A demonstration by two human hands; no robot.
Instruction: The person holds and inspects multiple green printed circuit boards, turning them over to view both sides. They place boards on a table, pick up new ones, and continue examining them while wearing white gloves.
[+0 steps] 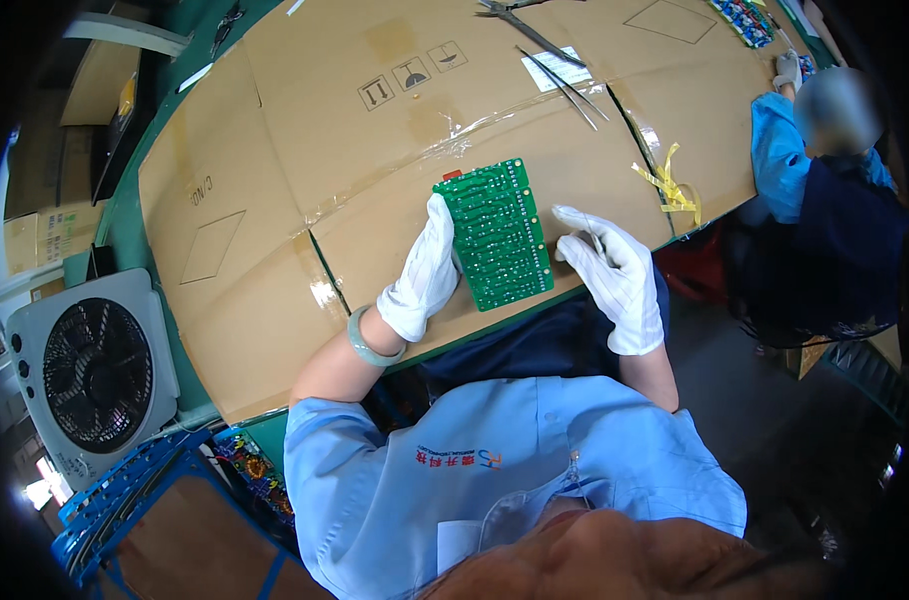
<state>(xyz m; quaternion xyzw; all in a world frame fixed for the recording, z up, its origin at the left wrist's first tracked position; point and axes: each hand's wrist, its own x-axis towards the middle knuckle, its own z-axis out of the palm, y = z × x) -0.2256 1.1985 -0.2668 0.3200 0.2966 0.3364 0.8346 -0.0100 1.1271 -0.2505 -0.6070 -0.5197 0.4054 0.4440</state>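
A green circuit board (496, 236) is held tilted over the cardboard, its solder side with rows of small joints facing up. A red part (452, 176) sticks out past its far left corner. My left hand (424, 272), in a white glove, grips the board by its left edge. My right hand (614, 275), also gloved in white, is just off the board's right edge, its fingers curled together. A thin greyish sliver shows between those fingers, too small to name.
Flattened cardboard (264, 270) covers the green table. Tweezers (564, 92) and pliers (527, 30) lie beyond the board, with yellow strips (671, 188) to the right. A box fan (96, 375) stands at left. A person in blue (779, 155) works at the far right beside more boards (742, 22).
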